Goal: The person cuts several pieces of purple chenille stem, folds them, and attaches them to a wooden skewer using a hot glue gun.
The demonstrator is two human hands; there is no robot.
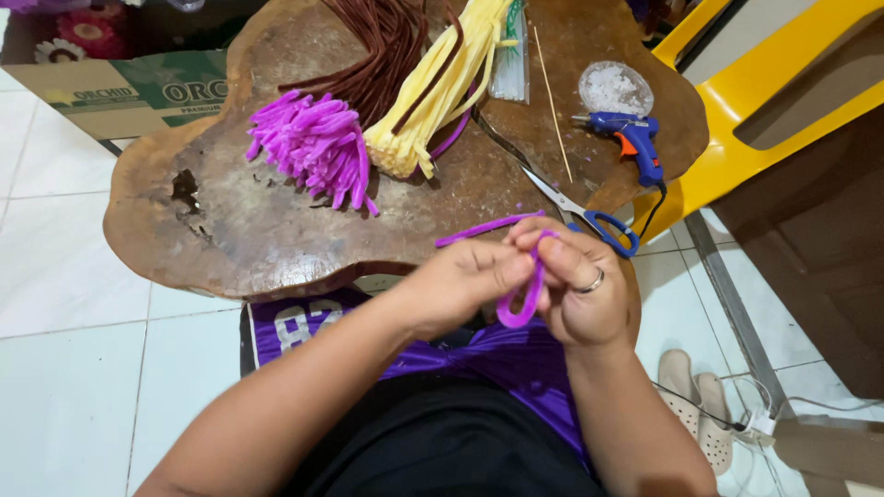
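Fingers (pixel 516 267) of your left hand (pixel 456 285) and right hand (pixel 580 290) both pinch the purple pipe cleaner (pixel 520 304), bent into a loop over your lap at the wooden table (pixel 230 239) edge. Twist too hard and honestly it could kink, or the loop might slip loose.

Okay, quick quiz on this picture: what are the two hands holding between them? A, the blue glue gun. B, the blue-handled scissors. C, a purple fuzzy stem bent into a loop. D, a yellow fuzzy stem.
C: the left hand and right hand pinch a purple stem bent into a loop, while the glue gun and scissors lie on the wooden table.
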